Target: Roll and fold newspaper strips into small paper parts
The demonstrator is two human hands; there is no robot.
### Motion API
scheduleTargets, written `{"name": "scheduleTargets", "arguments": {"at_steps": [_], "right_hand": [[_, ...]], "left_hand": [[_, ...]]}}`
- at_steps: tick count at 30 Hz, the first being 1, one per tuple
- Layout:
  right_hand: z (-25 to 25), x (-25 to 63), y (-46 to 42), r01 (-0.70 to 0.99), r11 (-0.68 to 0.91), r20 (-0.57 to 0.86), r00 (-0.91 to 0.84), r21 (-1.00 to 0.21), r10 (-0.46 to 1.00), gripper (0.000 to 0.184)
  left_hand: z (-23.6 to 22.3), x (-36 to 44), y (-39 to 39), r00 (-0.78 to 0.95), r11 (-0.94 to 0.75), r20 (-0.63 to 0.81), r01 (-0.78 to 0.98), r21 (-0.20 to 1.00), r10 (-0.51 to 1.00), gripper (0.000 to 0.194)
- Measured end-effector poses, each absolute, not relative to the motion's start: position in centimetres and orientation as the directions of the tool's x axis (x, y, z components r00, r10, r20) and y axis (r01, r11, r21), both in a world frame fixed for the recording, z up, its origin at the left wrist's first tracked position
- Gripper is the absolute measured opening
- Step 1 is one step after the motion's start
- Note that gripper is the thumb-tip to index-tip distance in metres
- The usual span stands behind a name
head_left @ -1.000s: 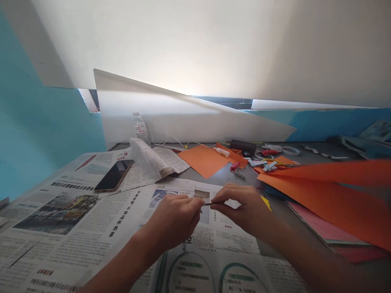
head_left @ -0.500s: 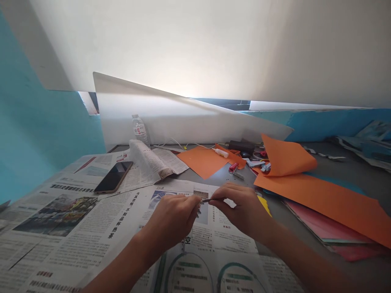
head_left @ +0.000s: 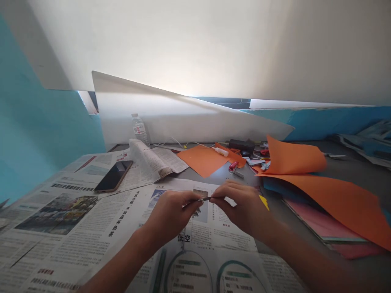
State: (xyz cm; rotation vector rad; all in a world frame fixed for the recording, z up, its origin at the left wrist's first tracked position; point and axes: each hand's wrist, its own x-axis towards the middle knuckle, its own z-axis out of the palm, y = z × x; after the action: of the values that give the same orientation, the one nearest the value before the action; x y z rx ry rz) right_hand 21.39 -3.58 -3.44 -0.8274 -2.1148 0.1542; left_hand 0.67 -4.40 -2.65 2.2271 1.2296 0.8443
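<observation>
My left hand point(head_left: 172, 211) and my right hand point(head_left: 241, 205) meet above the spread newspaper point(head_left: 91, 228) near the table's front. Both pinch a small thin dark piece point(head_left: 207, 199) between thumb and fingertips, one hand at each end. I cannot make out what the piece is. The fingers of both hands are curled and closed. A small yellow scrap point(head_left: 264, 202) shows just right of my right hand.
A phone point(head_left: 114, 176) lies on the newspaper at left, beside a folded paper point(head_left: 152, 160) and a water bottle point(head_left: 139, 128). Orange sheets point(head_left: 320, 187) lift and curl at right over pink and blue sheets. A glue tube point(head_left: 221, 151), red scissors and small clutter sit behind. A white board point(head_left: 183, 118) leans at the back.
The orange sheets at right have flapped and shifted, one curling up. My hands stay together on the small piece, barely moved.
</observation>
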Motion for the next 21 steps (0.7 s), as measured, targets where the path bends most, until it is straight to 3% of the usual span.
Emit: {"name": "scheduleTargets", "arguments": {"at_steps": [5, 10, 16, 21], "right_hand": [[-3.53, 21.22, -3.56, 0.5, 0.803, 0.683, -0.464, -0.323, 0.564, 0.011], [-3.55, 21.36, -3.28, 0.514, 0.766, 0.625, -0.465, -0.386, 0.627, 0.01], [-3.35, 21.73, -2.84, 0.539, 0.705, 0.589, -0.408, -0.461, 0.698, 0.005], [-3.49, 21.89, -2.88, 0.518, 0.756, 0.601, -0.474, -0.4, 0.644, 0.007]], "left_hand": [[-2.61, 0.82, -4.35, 0.416, -0.501, 0.285, 0.646, 0.576, 0.864, 0.02], [-3.04, 0.59, -4.13, 0.431, -0.53, 0.309, 0.659, 0.533, 0.848, 0.019], [-3.18, 0.46, -4.06, 0.443, -0.56, 0.352, 0.733, 0.387, 0.824, 0.02], [-3.07, 0.4, -4.12, 0.433, -0.551, 0.346, 0.714, 0.432, 0.833, 0.019]]}}
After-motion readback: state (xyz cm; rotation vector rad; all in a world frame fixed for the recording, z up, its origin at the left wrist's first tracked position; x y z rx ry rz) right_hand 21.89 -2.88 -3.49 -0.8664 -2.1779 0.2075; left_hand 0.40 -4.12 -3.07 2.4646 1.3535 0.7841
